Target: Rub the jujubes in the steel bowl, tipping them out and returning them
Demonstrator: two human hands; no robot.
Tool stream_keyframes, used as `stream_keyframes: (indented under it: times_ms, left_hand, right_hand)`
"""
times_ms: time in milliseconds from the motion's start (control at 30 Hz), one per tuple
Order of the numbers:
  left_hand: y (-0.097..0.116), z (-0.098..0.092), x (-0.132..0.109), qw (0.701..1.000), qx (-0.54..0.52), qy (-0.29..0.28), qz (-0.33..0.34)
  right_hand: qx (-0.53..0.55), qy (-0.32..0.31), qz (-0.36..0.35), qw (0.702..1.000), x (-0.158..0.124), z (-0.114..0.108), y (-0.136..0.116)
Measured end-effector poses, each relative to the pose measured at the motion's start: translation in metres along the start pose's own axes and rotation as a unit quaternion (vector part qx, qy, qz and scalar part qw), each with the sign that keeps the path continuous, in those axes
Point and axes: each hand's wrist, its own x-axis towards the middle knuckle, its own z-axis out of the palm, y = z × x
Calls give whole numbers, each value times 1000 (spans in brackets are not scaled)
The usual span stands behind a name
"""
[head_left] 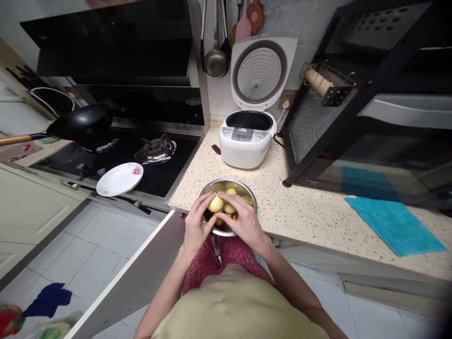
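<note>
Over a steel bowl (253,197) at the counter's front edge, my left hand (197,220) and my right hand (246,220) hold a pale yellow round ball (216,204) between them. It looks like a peeled potato or a lump of dough; I cannot tell which. The fingers of both hands curve around it, fingertips close together. Inside the bowl lie more yellow balls (229,208), with small reddish bits near my right fingers. My hands cover part of the bowl's contents.
Behind the bowl stands a white rice cooker (243,146), lid raised. A white flowered plate (119,180) rests at the stove's front edge; a black wok (81,121) sits on a burner. At right are a blue cloth (395,226) and a large black oven (353,141). A cabinet door (141,278) stands open below.
</note>
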Motion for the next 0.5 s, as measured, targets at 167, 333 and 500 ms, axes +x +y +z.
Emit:
stream_keyframes:
  times_ms: [167, 333, 500]
  left_hand:
    - [-9, -5, 9, 998, 12, -50, -36]
    - [-17, -2, 11, 992, 25, -113, -45]
    - [-15, 1, 13, 989, 29, -140, -45]
  right_hand:
    - [-50, 18, 25, 998, -10, -11, 14]
    - [-68, -35, 52, 996, -19, -9, 27]
    - [-62, -44, 82, 994, -21, -6, 31]
